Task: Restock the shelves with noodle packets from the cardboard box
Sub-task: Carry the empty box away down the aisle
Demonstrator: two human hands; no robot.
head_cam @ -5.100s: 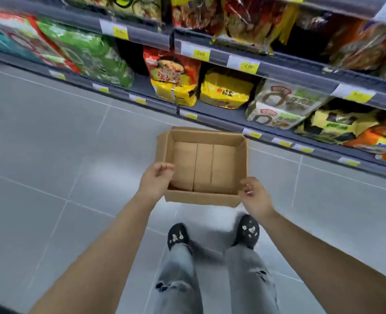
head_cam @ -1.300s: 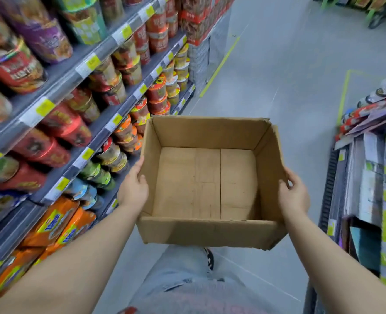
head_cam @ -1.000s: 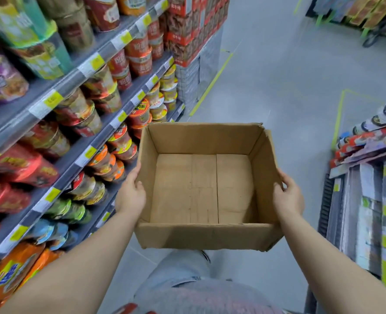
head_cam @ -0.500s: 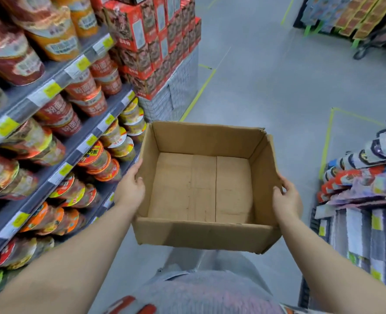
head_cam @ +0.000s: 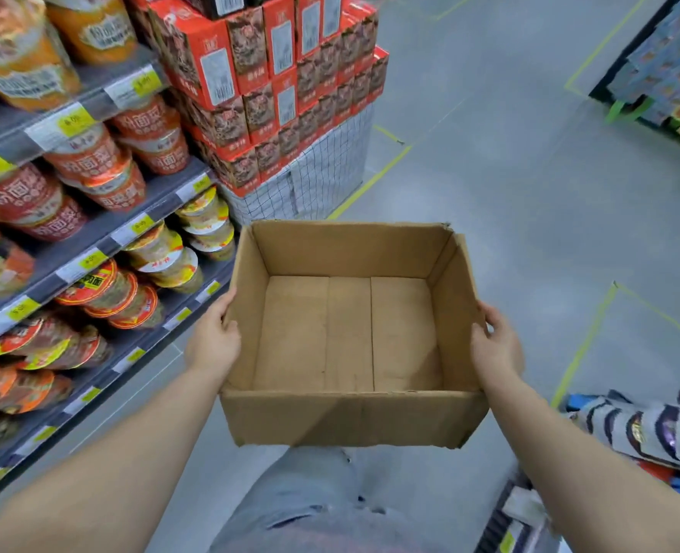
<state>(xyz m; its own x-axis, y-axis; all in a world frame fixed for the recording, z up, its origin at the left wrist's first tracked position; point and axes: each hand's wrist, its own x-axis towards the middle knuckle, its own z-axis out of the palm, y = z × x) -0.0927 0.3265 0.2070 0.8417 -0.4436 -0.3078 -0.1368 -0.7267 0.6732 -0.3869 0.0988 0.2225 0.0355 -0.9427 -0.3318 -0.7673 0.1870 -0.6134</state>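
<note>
An open brown cardboard box [head_cam: 350,333] is carried at waist height in front of me, and nothing lies inside it. My left hand [head_cam: 213,341] grips its left wall, thumb over the rim. On the opposite wall my right hand [head_cam: 498,345] holds the box, fingers wrapped round the outside. Shelves [head_cam: 103,233] on my left are packed with noodle cups and bowls; no noodle packets are in the box.
A stack of red boxed goods [head_cam: 274,93] stands on a wire-mesh base at the shelf end ahead left. Grey floor [head_cam: 510,173] with yellow tape lines stretches ahead. Packaged goods [head_cam: 649,429] stick out at lower right, another display [head_cam: 665,61] at far right.
The box was picked up off the floor by both hands. I have walked down the aisle with it, and the shelf end and red stack have come closer.
</note>
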